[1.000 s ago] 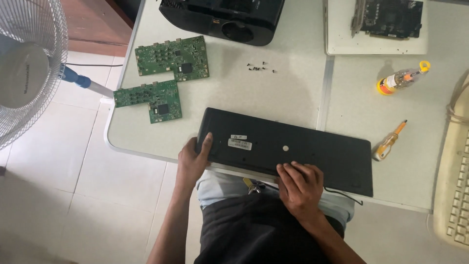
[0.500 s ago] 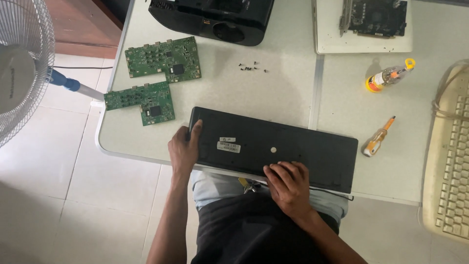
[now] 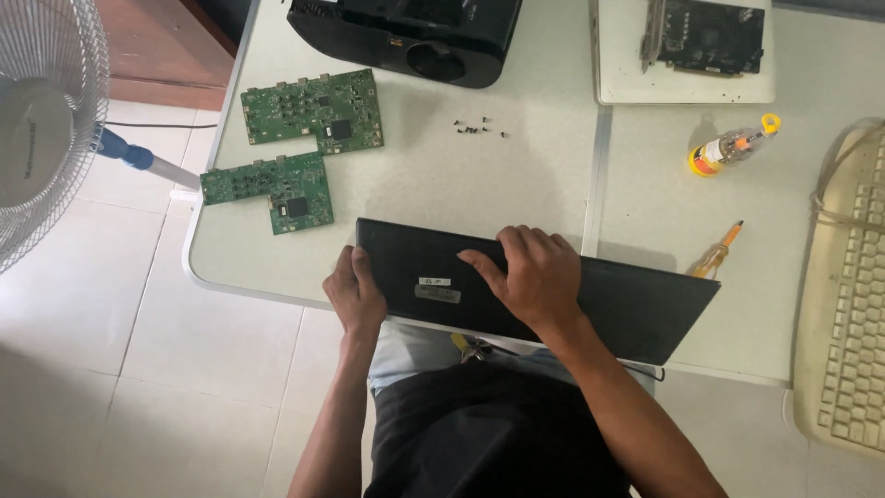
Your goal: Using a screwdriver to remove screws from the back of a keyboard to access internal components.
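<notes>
A long flat black device [image 3: 636, 300], bottom side up with a small label, lies tilted over the near edge of the pale table [image 3: 461, 189]. My left hand [image 3: 354, 293] grips its left end, fingers curled under the edge. My right hand [image 3: 525, 272] lies flat on top near the middle, fingers spread over the black surface.
Two green circuit boards [image 3: 313, 111] [image 3: 272, 187] lie at the left. A black projector [image 3: 415, 37] sits at the back, small screws [image 3: 477, 127] near it. An orange screwdriver [image 3: 717, 251], a small bottle [image 3: 730, 148], a beige keyboard [image 3: 848, 304] and a boxed card [image 3: 687, 46] stand to the right. A fan [image 3: 46, 129] is at far left.
My right hand has moved from the device's near edge up and left onto its top. The device's right end now sits lifted or tilted, covering part of the screwdriver.
</notes>
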